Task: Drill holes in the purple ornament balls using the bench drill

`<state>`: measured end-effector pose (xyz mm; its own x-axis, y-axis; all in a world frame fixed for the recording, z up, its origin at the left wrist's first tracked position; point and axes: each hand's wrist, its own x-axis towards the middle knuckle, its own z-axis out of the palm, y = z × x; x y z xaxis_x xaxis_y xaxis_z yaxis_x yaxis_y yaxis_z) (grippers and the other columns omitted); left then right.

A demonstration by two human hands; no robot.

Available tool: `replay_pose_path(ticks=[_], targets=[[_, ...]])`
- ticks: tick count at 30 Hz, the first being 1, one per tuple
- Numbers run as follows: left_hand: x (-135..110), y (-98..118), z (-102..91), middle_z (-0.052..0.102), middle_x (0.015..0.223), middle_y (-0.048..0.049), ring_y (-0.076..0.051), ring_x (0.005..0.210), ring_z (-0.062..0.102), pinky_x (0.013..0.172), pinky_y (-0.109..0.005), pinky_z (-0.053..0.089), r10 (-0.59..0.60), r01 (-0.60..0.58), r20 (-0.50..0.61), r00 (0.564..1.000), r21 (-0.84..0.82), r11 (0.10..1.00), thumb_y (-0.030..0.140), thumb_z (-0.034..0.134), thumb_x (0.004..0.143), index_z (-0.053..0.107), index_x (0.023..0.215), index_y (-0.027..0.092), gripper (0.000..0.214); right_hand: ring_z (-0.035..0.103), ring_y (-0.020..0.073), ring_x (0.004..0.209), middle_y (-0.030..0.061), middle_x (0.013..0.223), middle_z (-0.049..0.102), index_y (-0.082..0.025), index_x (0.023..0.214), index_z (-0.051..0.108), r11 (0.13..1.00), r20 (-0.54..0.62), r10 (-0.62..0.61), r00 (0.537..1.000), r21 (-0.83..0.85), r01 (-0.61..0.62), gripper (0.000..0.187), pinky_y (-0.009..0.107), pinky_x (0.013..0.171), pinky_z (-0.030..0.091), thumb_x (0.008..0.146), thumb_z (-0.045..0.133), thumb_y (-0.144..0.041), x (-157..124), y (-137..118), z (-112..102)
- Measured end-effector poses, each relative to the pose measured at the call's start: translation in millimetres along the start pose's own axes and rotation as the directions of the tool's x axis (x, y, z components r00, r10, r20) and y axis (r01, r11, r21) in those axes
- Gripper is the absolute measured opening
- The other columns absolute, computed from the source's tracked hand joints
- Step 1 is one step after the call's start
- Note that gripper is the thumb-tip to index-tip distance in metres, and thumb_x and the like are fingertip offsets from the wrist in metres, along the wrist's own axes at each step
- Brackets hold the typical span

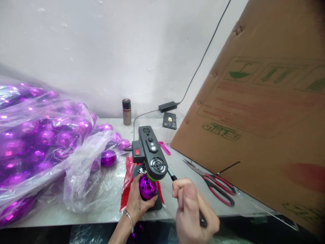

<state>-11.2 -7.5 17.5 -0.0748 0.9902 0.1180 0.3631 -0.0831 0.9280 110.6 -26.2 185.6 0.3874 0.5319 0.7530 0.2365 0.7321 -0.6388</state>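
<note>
A shiny purple faceted bauble [148, 187] is gripped in my left hand [137, 200], with the thumb at its near side and the fingers along its left. It sits right under the front end of a small black bench machine [153, 152], which has a red switch on its left side. My right hand [191, 210] is closed around the black grip of a lever [172, 174]; its metal rod runs to the machine's right side. The machine's dark base [157, 204] rests on red material [124, 200], partly hidden by my left hand.
On the left, a clear plastic bag [83, 159] holds many purple baubles [45, 137]. A large cardboard box [254, 118] leans in from the right, beside red-handled scissors [215, 184]. Behind stand a dark-capped bottle [126, 112], a power adapter [168, 106] and a black card-like item [169, 121].
</note>
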Motion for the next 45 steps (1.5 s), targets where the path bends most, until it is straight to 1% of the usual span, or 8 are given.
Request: replay_pose_path(ticks=[9, 15, 21, 25, 28, 33, 40, 45], targets=[[0.1, -12.4, 4.0, 0.072, 0.145, -0.0187, -0.041, 0.137, 0.07, 0.119, -0.065, 0.055, -0.007, 0.008, 0.015, 1.0, -0.022, 1.0, 0.044, 0.09, 0.07, 0.059, 0.146, 0.017, 0.087, 0.052, 0.0104, 0.057, -0.0046, 0.061, 0.046, -0.021, 0.066, 0.047, 0.993, 0.055, 0.108, 0.993, -0.044, -0.106, 0.048, 0.025, 0.056, 0.038, 0.114, 0.051, -0.021, 8.8, -11.7, -2.3], [0.2, -10.2, 3.8, 0.071, 0.147, -0.0192, -0.041, 0.14, 0.068, 0.122, -0.064, 0.053, -0.005, 0.006, 0.027, 1.0, -0.027, 1.0, 0.043, 0.09, 0.072, 0.058, 0.147, 0.017, 0.086, 0.05, 0.0105, 0.057, -0.0045, 0.062, 0.047, -0.022, 0.065, 0.046, 0.985, 0.07, 0.162, 0.984, -0.071, -0.157, 0.05, 0.025, 0.056, 0.039, 0.115, 0.051, -0.027, 8.4, -12.8, -4.7], [2.5, -6.2, 1.9, 0.073, 0.142, -0.0154, -0.041, 0.137, 0.07, 0.119, -0.064, 0.055, 0.024, -0.024, -0.004, 1.0, -0.03, 0.999, 0.04, 0.093, 0.069, 0.061, 0.144, 0.02, 0.084, 0.05, 0.0104, 0.056, -0.0047, 0.062, 0.047, -0.022, 0.065, 0.046, 0.983, 0.082, 0.17, 0.982, -0.079, -0.163, 0.052, 0.024, 0.057, 0.041, 0.116, 0.052, -0.033, 6.6, -12.9, -5.5], [0.7, -12.9, 3.0, 0.073, 0.139, -0.0154, -0.04, 0.132, 0.072, 0.116, -0.064, 0.058, 0.076, -0.078, -0.065, 0.995, -0.021, 0.997, 0.042, 0.096, 0.067, 0.063, 0.141, 0.02, 0.083, 0.05, 0.0096, 0.057, -0.005, 0.063, 0.047, -0.022, 0.066, 0.045, 0.984, 0.086, 0.164, 0.983, -0.081, -0.157, 0.052, 0.023, 0.056, 0.04, 0.116, 0.051, -0.032, 6.4, -12.1, -6.0], [-10.2, -21.3, 3.4, 0.072, 0.138, -0.0165, -0.042, 0.133, 0.071, 0.114, -0.066, 0.059, 0.141, -0.137, -0.177, 0.974, 0.033, 0.99, 0.046, 0.098, 0.066, 0.062, 0.139, 0.019, 0.086, 0.052, 0.0094, 0.059, -0.0048, 0.065, 0.049, -0.022, 0.067, 0.046, 0.987, 0.1, 0.148, 0.984, -0.085, -0.139, 0.05, 0.022, 0.056, 0.04, 0.116, 0.05, -0.031, 5.7, -10.9, -6.3], [-44.9, -27.2, -5.1, 0.071, 0.138, -0.0165, -0.043, 0.132, 0.071, 0.109, -0.066, 0.062, 0.265, -0.214, -0.337, 0.904, 0.18, 0.96, 0.052, 0.099, 0.071, 0.059, 0.142, 0.021, 0.087, 0.055, 0.0099, 0.062, -0.0049, 0.065, 0.049, -0.022, 0.068, 0.047, 0.988, 0.092, 0.141, 0.986, -0.079, -0.134, 0.049, 0.023, 0.056, 0.039, 0.116, 0.051, -0.029, 3.1, -8.8, -6.7], [-85.8, -27.6, -21.5, 0.074, 0.133, -0.0176, -0.041, 0.122, 0.077, 0.101, -0.059, 0.069, 0.285, -0.206, -0.274, 0.918, 0.283, 0.937, 0.061, 0.1, 0.068, 0.057, 0.144, 0.02, 0.096, 0.056, 0.0107, 0.062, -0.0045, 0.065, 0.049, -0.023, 0.067, 0.046, 0.986, 0.092, 0.153, 0.984, -0.083, -0.145, 0.048, 0.024, 0.055, 0.037, 0.114, 0.052, -0.026, 2.6, -8.7, -6.8], [-101.7, -30.5, -25.4, 0.076, 0.131, -0.0169, -0.039, 0.119, 0.079, 0.1, -0.056, 0.07, 0.279, -0.207, -0.243, 0.929, 0.284, 0.936, 0.058, 0.099, 0.071, 0.057, 0.144, 0.02, 0.093, 0.059, 0.0113, 0.064, -0.0035, 0.065, 0.054, -0.023, 0.066, 0.047, 0.987, 0.105, 0.144, 0.984, -0.091, -0.134, 0.048, 0.024, 0.059, 0.043, 0.114, 0.052, -0.027, 1.3, -8.8, -9.2]])
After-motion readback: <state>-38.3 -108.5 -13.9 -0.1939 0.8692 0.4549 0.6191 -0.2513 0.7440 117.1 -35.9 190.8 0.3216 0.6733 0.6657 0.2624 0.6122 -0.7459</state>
